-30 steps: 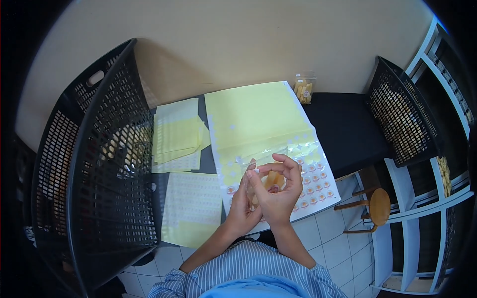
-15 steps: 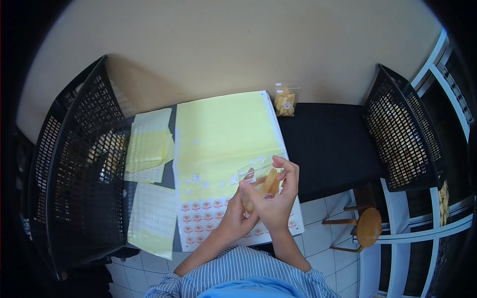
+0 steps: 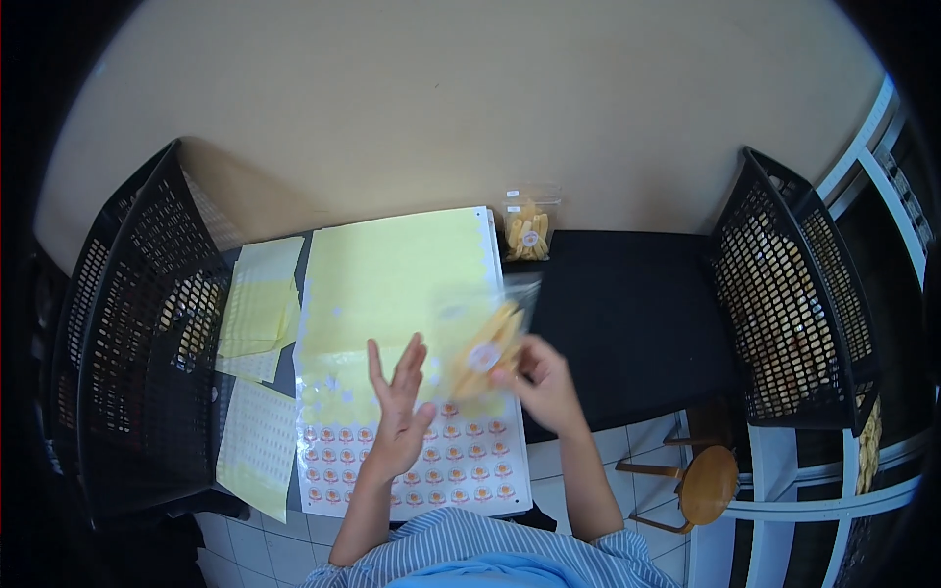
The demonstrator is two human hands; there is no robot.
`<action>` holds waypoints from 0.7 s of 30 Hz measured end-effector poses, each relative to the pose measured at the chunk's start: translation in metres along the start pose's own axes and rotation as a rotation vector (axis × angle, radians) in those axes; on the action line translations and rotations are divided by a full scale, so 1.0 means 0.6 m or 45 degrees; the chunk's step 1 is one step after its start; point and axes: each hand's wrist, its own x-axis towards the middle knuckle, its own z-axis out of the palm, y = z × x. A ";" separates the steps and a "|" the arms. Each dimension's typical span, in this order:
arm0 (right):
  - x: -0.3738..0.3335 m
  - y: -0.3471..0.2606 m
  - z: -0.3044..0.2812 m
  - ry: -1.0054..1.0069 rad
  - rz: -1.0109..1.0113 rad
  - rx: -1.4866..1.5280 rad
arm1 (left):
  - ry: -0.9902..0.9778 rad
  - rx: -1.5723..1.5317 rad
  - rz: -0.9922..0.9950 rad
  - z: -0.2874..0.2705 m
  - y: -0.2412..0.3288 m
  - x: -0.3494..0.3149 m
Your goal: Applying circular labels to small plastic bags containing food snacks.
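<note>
My right hand grips a clear plastic bag of yellow stick snacks near its lower right side. The bag is tilted, a little blurred, and carries a round white sticker. My left hand is apart from the bag, fingers spread, holding nothing. Beneath both hands lies a large yellow and white sticker sheet. Rows of round red-and-white stickers remain on its near part. A second snack bag with a round sticker stands upright against the wall, beyond the sheet's far right corner.
A tall black perforated crate stands at the left, another black crate at the right, both with bags inside. Used yellow backing sheets lie left of the sticker sheet. Black cloth covers the right tabletop. A wooden stool stands below.
My left hand has let go of the snack bag and opened to the left. My right hand now holds the bag alone, its stickered face showing. The whole view has shifted slightly.
</note>
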 end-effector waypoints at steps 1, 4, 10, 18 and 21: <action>0.026 0.019 -0.020 0.104 -0.024 0.107 | 0.036 0.042 -0.043 -0.009 0.000 -0.002; 0.113 0.080 -0.098 0.468 -0.105 -0.013 | 0.183 0.233 -0.129 -0.046 0.001 -0.022; 0.217 0.212 -0.168 0.488 -0.062 -0.320 | 0.426 0.583 -0.296 -0.116 -0.006 -0.080; 0.267 0.250 -0.174 0.425 -0.046 -0.418 | 0.492 0.607 -0.353 -0.135 -0.021 -0.114; 0.265 0.246 -0.171 0.416 -0.062 -0.487 | 0.474 0.607 -0.401 -0.135 -0.019 -0.118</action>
